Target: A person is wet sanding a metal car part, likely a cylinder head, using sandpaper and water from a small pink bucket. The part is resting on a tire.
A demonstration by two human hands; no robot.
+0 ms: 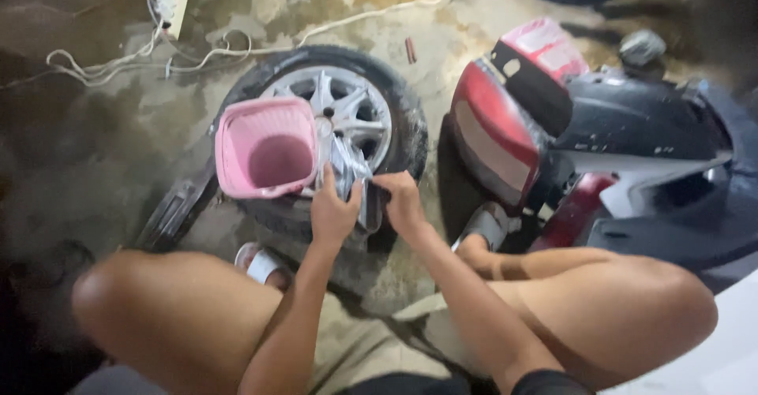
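Observation:
A small tyre on a silver spoked wheel [355, 111] lies flat on the concrete floor in front of me. My left hand [334, 209] and my right hand [400, 202] are close together over its near edge, both gripping a shiny grey metal part [349, 170]. What the part is exactly stays blurred. A pink plastic basket [267, 147] rests on the left side of the wheel, right beside my left hand. I am squatting, with my bare knees at either side.
A red and black scooter rear [553, 119] stands to the right, close to my right arm. A white power strip [170, 2] with white cables lies at the back left. A dark strip [170, 209] lies left of the wheel.

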